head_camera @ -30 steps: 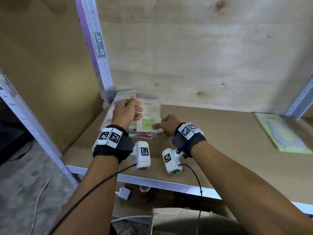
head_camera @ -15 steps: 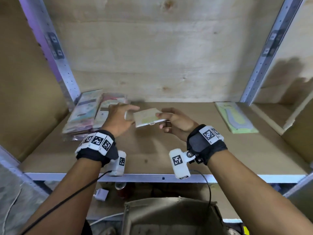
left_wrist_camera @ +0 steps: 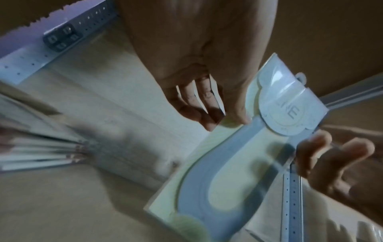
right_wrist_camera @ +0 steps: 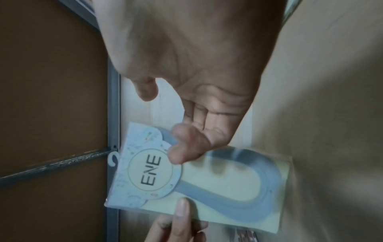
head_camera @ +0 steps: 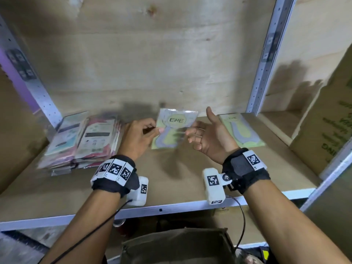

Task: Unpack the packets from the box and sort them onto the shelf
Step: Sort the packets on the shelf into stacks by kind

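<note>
A pale green ENE packet [head_camera: 172,128] with a grey curved shape inside is held up above the shelf board [head_camera: 171,187], printed face toward me. My left hand [head_camera: 158,130] pinches its left edge between thumb and fingers; the left wrist view shows the thumb on the packet [left_wrist_camera: 207,172]. My right hand [head_camera: 198,134] is palm-up, thumb raised, with relaxed fingers at the packet's right edge. In the right wrist view the packet [right_wrist_camera: 207,180] lies beyond those fingertips [right_wrist_camera: 182,152]. A matching ENE packet [head_camera: 242,130] lies flat at the shelf's back right.
Two stacks of other packets [head_camera: 85,138] lie at the shelf's left, by the purple-lit upright. A grey metal upright [head_camera: 266,60] bounds the bay on the right, with a printed cardboard carton [head_camera: 327,130] beyond it. An open box [head_camera: 177,244] sits below the shelf edge.
The packet left the left stacks and moved right to mid-shelf. It now tilts up facing me; my right hand has opened off it, while the left keeps its pinch.
</note>
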Motion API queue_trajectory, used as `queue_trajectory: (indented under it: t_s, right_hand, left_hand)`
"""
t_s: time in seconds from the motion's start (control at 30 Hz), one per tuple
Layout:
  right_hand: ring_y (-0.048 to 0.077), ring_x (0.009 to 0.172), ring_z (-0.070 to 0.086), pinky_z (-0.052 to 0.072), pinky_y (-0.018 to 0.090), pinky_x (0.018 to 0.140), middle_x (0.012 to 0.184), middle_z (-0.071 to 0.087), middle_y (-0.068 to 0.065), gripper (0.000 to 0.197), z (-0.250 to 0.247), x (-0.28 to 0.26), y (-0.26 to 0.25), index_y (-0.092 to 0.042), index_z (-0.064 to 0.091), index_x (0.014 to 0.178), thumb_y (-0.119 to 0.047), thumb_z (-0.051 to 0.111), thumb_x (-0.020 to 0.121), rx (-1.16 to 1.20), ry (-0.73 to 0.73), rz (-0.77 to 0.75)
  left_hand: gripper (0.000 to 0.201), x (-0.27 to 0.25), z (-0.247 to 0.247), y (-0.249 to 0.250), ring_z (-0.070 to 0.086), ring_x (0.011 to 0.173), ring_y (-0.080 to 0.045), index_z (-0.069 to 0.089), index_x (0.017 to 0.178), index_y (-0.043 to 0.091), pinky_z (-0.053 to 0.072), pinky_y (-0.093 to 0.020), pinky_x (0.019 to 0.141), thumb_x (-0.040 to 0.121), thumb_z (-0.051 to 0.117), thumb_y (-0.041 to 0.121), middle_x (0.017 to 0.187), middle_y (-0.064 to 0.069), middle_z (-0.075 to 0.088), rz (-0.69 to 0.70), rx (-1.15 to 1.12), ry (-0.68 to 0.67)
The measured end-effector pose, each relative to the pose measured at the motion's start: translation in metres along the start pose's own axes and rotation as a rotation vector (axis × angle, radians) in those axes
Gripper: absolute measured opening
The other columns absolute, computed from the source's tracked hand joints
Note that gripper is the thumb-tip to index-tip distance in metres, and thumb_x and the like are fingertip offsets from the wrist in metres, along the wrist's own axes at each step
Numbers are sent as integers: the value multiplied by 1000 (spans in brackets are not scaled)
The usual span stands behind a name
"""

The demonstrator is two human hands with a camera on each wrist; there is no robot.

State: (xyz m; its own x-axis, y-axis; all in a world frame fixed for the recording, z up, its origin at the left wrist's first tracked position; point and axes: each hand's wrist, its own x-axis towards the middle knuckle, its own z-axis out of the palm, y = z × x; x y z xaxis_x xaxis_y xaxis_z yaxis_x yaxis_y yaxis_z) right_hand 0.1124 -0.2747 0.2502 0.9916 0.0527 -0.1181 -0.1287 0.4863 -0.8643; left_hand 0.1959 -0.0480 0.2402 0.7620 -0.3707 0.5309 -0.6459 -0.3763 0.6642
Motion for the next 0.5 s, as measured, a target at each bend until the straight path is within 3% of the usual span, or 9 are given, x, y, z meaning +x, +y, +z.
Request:
queue_trajectory:
  t_s: [0.1,0.17,0.23,0.3,0.37,0.5]
  right_hand:
    - [14,57,43,28,21,44,73,50,5,32,-13,4,7,-14,63,91,-45,55,96,-65,52,-134]
    - [11,57,36,28,18,46,73,45,3,20,-19,7,11,-12,67,88,-31,67,91,-334,132,-220]
    - [13,58,36,31,17,52,68,40,4,35,-25,10,12,-1,60,77,-32,75,85,-639,175,-304]
    - [14,57,35,32,22,57,67,36,6,44,-30,15,14,3,50,74,-32,74,86,-773,165,-326]
    - [17,58,32,29,28,61,67,33,8,38,-35,19,16,-2,49,73,-29,70,90,-787,139,-319]
    - [24,66,28,24,36,68,73,33,9,37,-45,25,22,5,52,81,-27,66,93,-730,91,-268]
  left_hand:
    - [26,8,12,-1,51,60,-5,61,69,14,42,-24,62,87,75,27,63,9,61,-5,-105,7]
    - [22,13,21,-3,55,60,-5,66,75,12,46,-20,60,86,75,28,67,7,65,-85,-213,-1]
    - [18,16,29,-6,57,57,-6,71,83,11,48,-16,57,86,75,29,71,3,68,-199,-340,9]
    - [18,16,35,-11,56,55,-9,73,86,10,49,-16,56,87,75,27,67,0,65,-280,-440,3]
    - [19,15,41,-16,58,59,-12,75,95,6,51,-19,57,88,74,24,73,-6,66,-374,-564,-19]
    - [27,10,51,-26,62,64,-15,72,103,1,54,-21,58,90,71,25,80,-11,66,-567,-727,-42]
